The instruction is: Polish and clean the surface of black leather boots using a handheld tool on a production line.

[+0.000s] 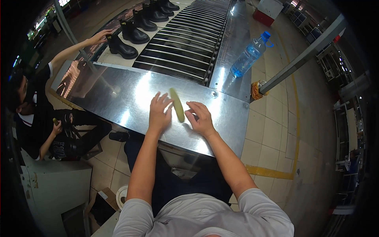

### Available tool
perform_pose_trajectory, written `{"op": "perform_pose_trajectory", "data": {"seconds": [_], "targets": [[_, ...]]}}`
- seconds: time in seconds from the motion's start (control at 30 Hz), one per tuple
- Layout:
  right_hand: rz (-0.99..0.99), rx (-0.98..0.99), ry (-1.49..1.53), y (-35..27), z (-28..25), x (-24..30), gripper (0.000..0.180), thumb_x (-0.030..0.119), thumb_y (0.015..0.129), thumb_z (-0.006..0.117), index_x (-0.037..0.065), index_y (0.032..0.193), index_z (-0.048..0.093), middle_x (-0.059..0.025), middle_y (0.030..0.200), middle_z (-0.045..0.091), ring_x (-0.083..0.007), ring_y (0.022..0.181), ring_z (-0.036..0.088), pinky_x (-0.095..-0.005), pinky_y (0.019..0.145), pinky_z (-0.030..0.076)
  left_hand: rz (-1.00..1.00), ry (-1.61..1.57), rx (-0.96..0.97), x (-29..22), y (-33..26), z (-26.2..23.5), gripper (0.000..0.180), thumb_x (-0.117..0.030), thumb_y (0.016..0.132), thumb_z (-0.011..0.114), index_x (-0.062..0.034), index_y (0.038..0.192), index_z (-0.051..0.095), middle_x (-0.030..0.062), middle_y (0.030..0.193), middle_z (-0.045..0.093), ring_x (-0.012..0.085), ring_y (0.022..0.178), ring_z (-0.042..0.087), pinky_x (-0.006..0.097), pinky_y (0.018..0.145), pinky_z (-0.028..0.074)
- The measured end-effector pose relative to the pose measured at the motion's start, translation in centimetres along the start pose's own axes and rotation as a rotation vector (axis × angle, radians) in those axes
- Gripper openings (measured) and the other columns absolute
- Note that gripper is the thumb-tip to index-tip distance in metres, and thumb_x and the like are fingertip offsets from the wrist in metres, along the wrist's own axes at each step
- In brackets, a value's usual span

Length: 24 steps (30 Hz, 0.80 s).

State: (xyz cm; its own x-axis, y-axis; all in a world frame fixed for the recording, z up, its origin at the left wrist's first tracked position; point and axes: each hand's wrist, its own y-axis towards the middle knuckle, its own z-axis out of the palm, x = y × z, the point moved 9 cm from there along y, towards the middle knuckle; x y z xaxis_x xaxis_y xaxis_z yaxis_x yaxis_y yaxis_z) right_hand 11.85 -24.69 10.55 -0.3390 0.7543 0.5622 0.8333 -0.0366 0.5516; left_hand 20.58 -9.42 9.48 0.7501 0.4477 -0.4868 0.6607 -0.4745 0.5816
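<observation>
A long, rounded green thing (177, 105), shaped like a cucumber, is between my two hands over the metal table; I cannot tell whether it touches the surface. My left hand (159, 114) is open beside it, fingers apart and slightly blurred. On its other side, my right hand (201, 119) is open too, with curved fingers and the thumb apart. Neither hand is closed around the green thing.
Black ankle boots (134, 32) stand in a row along the roller conveyor (185, 43). A water bottle (249, 55) with a blue cap stands right of it. At the left, a seated co-worker (33, 100) reaches to the nearest boot and holds a small green thing.
</observation>
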Motion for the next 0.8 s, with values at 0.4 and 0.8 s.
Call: {"op": "perform_pose_trajectory", "data": {"seconds": [0.4,0.8], "targets": [[-0.028,-0.032,-0.001,0.2,-0.4,0.8,0.039,0.022,0.091,0.074,0.004,0.125,0.068,-0.0160,0.108,0.074,-0.0356,0.115,0.066,-0.0445,0.099,0.050,-0.127,0.020,-0.080,2.0,-0.4,-0.1,0.034,-0.024,0.088,0.075,-0.0044,0.116,0.073,0.0180,0.135,0.064,0.0427,0.137,0.048,0.053,0.114,0.036],[-0.124,0.108,-0.072,0.4,1.3,1.3,0.038,0.028,0.091,0.072,0.010,0.124,0.071,-0.0114,0.143,0.062,-0.0394,0.140,0.049,-0.0508,0.114,0.037,-0.162,-0.138,-0.083,2.4,-0.8,0.3,0.024,-0.027,0.088,0.075,-0.0071,0.102,0.074,0.0141,0.119,0.072,0.0396,0.127,0.058,0.055,0.113,0.037]]}}
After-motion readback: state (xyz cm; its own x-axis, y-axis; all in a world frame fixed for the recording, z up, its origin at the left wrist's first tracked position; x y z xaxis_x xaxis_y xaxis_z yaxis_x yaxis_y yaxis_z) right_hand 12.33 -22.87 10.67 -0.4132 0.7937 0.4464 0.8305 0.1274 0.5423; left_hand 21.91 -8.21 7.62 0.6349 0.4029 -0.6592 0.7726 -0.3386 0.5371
